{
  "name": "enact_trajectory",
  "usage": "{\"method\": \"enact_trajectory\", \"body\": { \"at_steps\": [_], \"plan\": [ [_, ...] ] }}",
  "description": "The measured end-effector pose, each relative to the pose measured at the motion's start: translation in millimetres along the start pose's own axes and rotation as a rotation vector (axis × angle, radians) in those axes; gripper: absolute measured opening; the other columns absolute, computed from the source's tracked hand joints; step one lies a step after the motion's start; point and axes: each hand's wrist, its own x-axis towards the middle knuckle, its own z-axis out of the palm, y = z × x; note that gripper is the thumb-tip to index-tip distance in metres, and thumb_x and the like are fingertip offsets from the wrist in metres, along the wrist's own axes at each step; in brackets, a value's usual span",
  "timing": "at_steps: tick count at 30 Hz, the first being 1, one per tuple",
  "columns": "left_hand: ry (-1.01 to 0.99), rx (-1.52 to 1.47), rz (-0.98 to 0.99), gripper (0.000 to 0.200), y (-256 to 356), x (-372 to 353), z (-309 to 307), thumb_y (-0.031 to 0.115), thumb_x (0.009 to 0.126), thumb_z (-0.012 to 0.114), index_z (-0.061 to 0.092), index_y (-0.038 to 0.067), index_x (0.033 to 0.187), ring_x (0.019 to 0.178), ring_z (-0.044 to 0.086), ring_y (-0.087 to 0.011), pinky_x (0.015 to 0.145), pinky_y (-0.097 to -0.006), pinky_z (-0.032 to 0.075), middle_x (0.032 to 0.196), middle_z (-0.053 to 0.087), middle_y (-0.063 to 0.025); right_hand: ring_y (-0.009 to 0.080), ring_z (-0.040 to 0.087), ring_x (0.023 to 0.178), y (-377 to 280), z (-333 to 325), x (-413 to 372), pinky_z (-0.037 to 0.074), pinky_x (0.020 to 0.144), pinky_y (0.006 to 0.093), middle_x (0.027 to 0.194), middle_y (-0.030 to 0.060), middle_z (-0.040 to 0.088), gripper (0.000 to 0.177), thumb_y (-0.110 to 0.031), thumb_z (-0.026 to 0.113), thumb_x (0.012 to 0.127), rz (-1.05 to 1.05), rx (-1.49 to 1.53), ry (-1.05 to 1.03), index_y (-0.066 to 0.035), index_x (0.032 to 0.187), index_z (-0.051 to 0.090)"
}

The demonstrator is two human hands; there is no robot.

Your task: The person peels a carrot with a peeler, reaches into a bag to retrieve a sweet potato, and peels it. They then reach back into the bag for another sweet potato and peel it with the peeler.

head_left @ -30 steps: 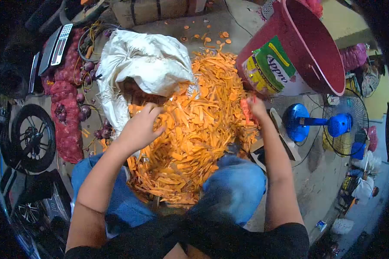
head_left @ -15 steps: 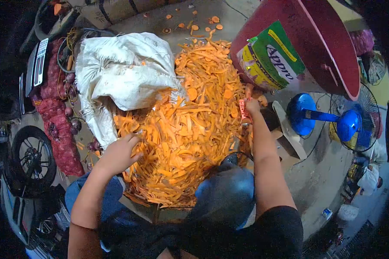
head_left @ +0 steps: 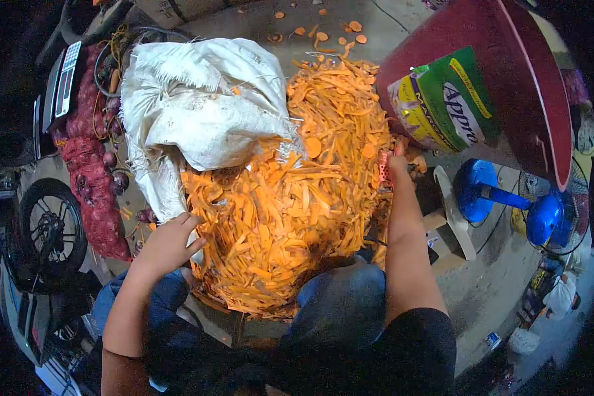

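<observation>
A big heap of orange carrot peelings (head_left: pixel 277 218) lies between my knees, with a few round carrot slices among them. My left hand (head_left: pixel 168 245) rests at the heap's left edge beside the white woven sack (head_left: pixel 211 125). Its fingers are apart, and nothing shows in them. On the right edge of the heap, my right hand (head_left: pixel 398 164) is closed around a red-handled peeler (head_left: pixel 384 169). The peeler's lower end hangs over the peelings; part of its handle is hidden by my fingers. The sack covers the upper left of the heap.
A large dark red tub (head_left: pixel 508 72) with a green label leans at upper right. Near it are a blue dumbbell-shaped stand (head_left: pixel 508 196), a fan (head_left: pixel 571 211) and an open carton (head_left: pixel 452 228). Red net bags of onions (head_left: pixel 89 191) and a scale (head_left: pixel 66 82) line the left.
My left hand has drawn back slightly left and down from the peelings. My right hand keeps its hold on the peeler. The whole view has shifted a little.
</observation>
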Motion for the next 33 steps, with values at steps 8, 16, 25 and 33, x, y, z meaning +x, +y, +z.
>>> {"method": "enact_trajectory", "body": {
  "at_steps": [8, 16, 25, 33],
  "plan": [
    [0.006, 0.029, 0.0, 0.034, 0.2, -7.1, -0.3, 0.024, 0.074, 0.051, 0.044, 0.003, 0.1, 0.08, 0.05, -0.0305, 0.07, -0.0373, 0.041, 0.087, 0.049, -0.0147, 0.0315, 0.056, 0.071, 4.4, -2.7, -23.4, 0.043, 0.064, 0.0393, 0.078, 0.0186, 0.058, 0.039, -0.035, 0.047, 0.075, -0.149, -0.049, 0.176, 0.002, 0.08, 0.058],
    [0.096, -0.011, 0.106, 0.036, 21.6, -19.5, -11.9, 0.025, 0.074, 0.051, 0.044, 0.003, 0.101, 0.083, 0.05, -0.0297, 0.071, -0.0363, 0.04, 0.09, 0.05, -0.015, 0.0209, 0.051, 0.079, 7.0, -54.4, -81.5, 0.041, 0.067, 0.0322, 0.092, 0.0093, 0.051, 0.034, -0.021, 0.056, 0.074, -0.612, 0.352, 0.321, 0.001, 0.097, 0.045],
    [-0.113, -1.392, 0.157, 0.044, 59.3, -27.6, 1.9, 0.042, 0.084, 0.031, 0.048, 0.004, 0.095, 0.073, 0.053, -0.015, 0.065, -0.0305, 0.044, 0.086, 0.053, -0.0073, 0.0154, 0.047, 0.088, -53.4, -165.8, -309.0, 0.037, 0.076, 0.0256, 0.098, 0.0089, 0.048, 0.037, -0.018, 0.056, 0.073, -1.257, 0.327, -0.325, -0.003, 0.105, 0.043],
    [-0.895, -1.86, 0.45, 0.04, 104.5, -87.2, 33.0, 0.039, 0.084, 0.031, 0.044, 0.004, 0.101, 0.07, 0.056, -0.0211, 0.055, -0.0336, 0.049, 0.086, 0.055, -0.011, 0.0169, 0.045, 0.092, -76.4, -185.8, -495.0, 0.034, 0.08, 0.0292, 0.098, 0.01, 0.048, 0.014, -0.015, 0.052, 0.077, -1.557, -0.077, -0.599, -0.001, 0.075, 0.053]
  ]
}}
